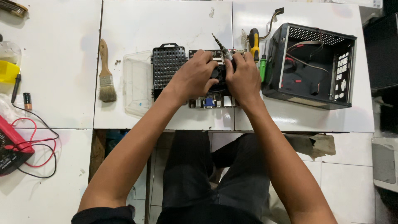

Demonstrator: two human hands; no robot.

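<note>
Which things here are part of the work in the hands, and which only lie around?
In use:
left hand
right hand
round black cooling fan
green circuit board
thin metal screwdriver

Lying about:
wooden-handled paintbrush
black rack of screwdriver bits
clear plastic lid
open black computer case
yellow-handled screwdriver
</note>
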